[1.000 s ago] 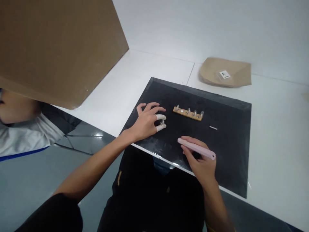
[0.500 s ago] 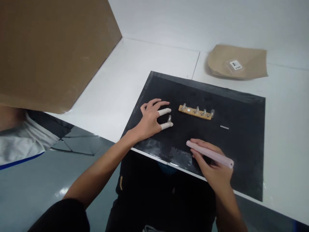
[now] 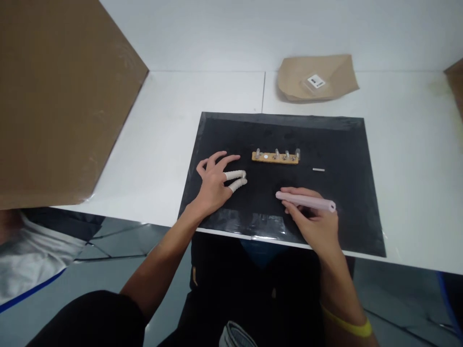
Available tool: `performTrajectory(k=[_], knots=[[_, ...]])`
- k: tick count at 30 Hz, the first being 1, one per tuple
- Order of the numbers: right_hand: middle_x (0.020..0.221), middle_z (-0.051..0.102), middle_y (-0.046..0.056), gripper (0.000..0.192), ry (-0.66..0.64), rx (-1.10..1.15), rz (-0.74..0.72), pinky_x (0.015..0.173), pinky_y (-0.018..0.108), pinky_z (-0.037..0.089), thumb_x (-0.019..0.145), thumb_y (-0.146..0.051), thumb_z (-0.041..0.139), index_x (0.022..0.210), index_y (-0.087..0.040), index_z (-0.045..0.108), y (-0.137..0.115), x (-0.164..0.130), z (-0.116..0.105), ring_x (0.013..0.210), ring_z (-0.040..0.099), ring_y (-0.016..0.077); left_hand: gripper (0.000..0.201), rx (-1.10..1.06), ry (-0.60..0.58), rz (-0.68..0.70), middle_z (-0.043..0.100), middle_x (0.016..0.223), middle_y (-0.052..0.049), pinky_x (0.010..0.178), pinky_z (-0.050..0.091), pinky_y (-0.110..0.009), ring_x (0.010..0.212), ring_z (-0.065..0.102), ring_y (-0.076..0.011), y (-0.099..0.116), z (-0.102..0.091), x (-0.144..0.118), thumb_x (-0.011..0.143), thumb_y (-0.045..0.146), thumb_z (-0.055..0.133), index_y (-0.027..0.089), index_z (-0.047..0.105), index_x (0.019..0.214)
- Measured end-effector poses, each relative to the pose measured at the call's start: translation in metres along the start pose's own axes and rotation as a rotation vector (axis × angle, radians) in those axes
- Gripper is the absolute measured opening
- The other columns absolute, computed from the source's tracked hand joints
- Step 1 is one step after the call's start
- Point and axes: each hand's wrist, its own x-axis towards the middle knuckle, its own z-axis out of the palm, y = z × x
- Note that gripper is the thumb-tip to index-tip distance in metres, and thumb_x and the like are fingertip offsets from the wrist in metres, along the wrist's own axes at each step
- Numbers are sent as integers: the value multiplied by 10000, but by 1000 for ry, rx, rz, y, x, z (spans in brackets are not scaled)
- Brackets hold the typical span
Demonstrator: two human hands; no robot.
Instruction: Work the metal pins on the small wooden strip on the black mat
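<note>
My left hand [image 3: 214,185] wears white covers on its thumb and index finger. Those two tips pinch a tiny, shiny, clear-grey piece [image 3: 244,176], mostly hidden, low over the black mat; the other fingers are spread. A pink, many-sided, stick-like tool [image 3: 307,200] with a small hole in its end lies in my right hand [image 3: 314,221], fingers wrapped round it. Beyond the hands is a yellow-brown strip [image 3: 275,158] with a white dot and several small clear upright pieces on it. To its right lies a short thin whitish rod [image 3: 319,169].
The black mat [image 3: 260,130] covers the front of the white table [image 3: 173,96]. At the back, a brown paper sheet [image 3: 333,72] carries a small clear packet with a white label [image 3: 316,81]. A large brown board [image 3: 65,96] stands at left, with another person's grey sleeve [image 3: 32,255] below it.
My left thumb and index finger have closed on the small piece, which stood between them before. The right hand keeps the pink tool. The view has turned, shifting the mat leftward.
</note>
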Motion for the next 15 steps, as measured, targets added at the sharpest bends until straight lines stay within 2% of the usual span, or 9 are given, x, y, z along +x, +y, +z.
performTrajectory(k=[2, 5, 8, 11, 15], knots=[[1160, 801, -7, 176, 0, 10, -18, 694, 265, 611, 934, -295, 786, 1110, -308, 781, -1, 2, 1, 765, 733, 115, 73, 16, 39, -19, 699, 1452, -65, 1166, 226, -579, 1491, 468, -345, 0, 3, 1, 949, 302, 790, 309, 837, 1005], [1157, 802, 7, 170, 26, 30, -68, 701, 277, 620, 927, -281, 787, 1096, -296, 791, -2, 4, 1, 860, 757, 149, 76, 21, 66, -14, 713, 1429, -54, 1162, 239, -541, 1473, 492, -326, 0, 4, 2, 949, 313, 791, 316, 840, 1007], [1182, 797, 12, 254, 66, 95, -66, 684, 294, 640, 920, -282, 797, 1172, -297, 770, -1, 3, 2, 780, 751, 141, 69, -2, 87, -24, 733, 1394, -38, 1156, 260, -509, 1448, 520, -306, 6, 2, -1, 947, 308, 795, 322, 841, 996], [1182, 798, 14, 232, 51, 151, -74, 711, 302, 671, 915, -276, 803, 1146, -289, 782, 1, 1, 1, 741, 756, 134, 89, -67, 119, -44, 750, 1366, -24, 1141, 287, -520, 1414, 556, -301, 26, 3, -10, 934, 290, 812, 337, 837, 1005], [1122, 812, 32, 187, 15, 187, -115, 808, 342, 701, 899, -279, 822, 1083, -258, 792, -6, 3, -5, 872, 800, 187, 106, -201, 171, -31, 768, 1329, -16, 1143, 334, -546, 1373, 593, -290, 63, 8, -26, 925, 287, 823, 345, 831, 1014]])
